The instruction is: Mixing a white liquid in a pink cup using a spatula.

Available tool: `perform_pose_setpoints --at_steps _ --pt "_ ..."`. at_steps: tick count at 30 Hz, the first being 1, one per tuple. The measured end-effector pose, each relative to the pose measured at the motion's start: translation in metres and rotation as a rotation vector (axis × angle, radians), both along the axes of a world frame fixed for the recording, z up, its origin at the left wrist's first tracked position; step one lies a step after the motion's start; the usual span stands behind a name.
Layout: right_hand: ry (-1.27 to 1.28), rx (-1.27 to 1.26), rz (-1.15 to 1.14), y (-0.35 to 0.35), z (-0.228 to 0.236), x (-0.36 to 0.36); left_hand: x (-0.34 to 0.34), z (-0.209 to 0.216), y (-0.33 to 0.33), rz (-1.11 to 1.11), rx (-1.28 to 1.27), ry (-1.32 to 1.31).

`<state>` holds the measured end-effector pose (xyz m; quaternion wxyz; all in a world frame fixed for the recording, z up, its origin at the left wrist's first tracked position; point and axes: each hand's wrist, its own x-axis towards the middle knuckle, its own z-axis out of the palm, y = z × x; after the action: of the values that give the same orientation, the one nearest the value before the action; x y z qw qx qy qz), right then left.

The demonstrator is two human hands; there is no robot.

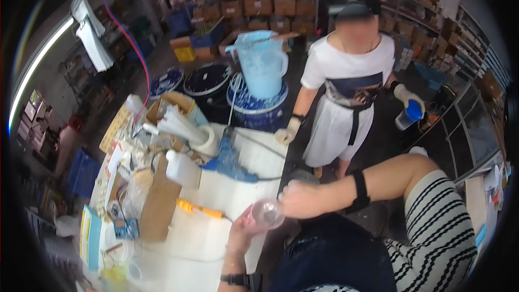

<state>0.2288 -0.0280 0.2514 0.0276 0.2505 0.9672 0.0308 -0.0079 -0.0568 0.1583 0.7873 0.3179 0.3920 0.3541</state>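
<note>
My left hand [241, 231] is wrapped round a clear, pinkish round plastic container [267, 213], its round end turned toward my right hand. Close beside that end, my right hand [303, 199] is curled closed. What it holds, if anything, is hidden by the fingers. A greyish rounded shape shows just behind it, too blurred to name. Both hands are over the right edge of the white table [211, 236]. Left of them lies an orange-yellow hand tool [200, 208] with a cord.
A blue power drill mixer [232, 157], a white plastic jug [183, 168] and a cardboard box [162, 200] stand or lie on the table. Behind are blue drums [259, 111] with a large blue pitcher [262, 65]. Across stands a gloved person [351, 75] holding a blue-and-white container [411, 113].
</note>
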Motion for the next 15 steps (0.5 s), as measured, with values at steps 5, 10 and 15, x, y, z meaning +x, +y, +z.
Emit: perform_pose_setpoints --at_steps 5,10,15 --pt "0.166 0.288 0.349 -0.002 0.032 -0.006 -0.009 -0.004 0.014 0.028 -0.029 0.005" --pt "0.114 0.222 0.425 0.034 0.028 -0.021 -0.007 -0.006 0.022 -0.121 -0.022 0.061" --pt "-0.178 -0.091 -0.066 0.047 0.019 -0.019 -0.002 -0.006 0.02 0.01 0.017 0.168"
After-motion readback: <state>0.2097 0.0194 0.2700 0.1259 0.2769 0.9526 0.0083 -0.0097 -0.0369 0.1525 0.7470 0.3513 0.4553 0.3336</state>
